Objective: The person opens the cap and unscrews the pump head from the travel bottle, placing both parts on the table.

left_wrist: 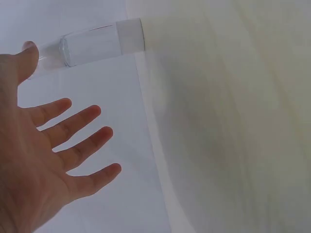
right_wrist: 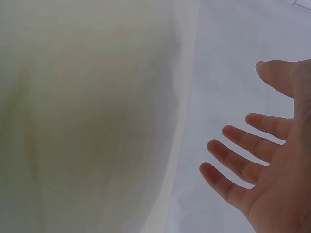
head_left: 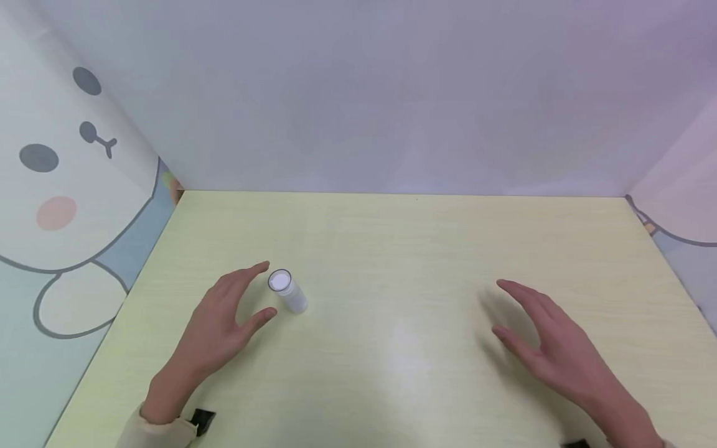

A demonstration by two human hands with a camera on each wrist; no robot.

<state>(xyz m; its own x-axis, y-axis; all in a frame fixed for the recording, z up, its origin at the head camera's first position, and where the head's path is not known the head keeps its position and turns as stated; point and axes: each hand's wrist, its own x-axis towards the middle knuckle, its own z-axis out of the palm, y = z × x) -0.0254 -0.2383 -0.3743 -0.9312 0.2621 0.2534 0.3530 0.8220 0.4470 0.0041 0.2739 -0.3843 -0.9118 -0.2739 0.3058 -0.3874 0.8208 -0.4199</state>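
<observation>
A clear cylindrical container (head_left: 294, 298) with a round rim at its top stands upright on the pale wooden table (head_left: 392, 261), left of the middle. The left wrist view shows the same clear container (left_wrist: 92, 46) sideways, with a whitish band at its table end. My left hand (head_left: 215, 330) hovers just left of it, thumb and fingers spread apart; in the head view a small gap separates them from the container. In the left wrist view the thumb overlaps its upper end. Over the table's right part, my right hand (head_left: 554, 348) hangs with fingers spread, holding nothing.
A plain light wall (head_left: 392, 93) rises behind the table's back edge. On the left is a panel (head_left: 106, 205) printed with a cartoon animal face, and a similar printed panel (head_left: 689, 186) stands on the right. A black piece (head_left: 203, 420) shows at the left cuff.
</observation>
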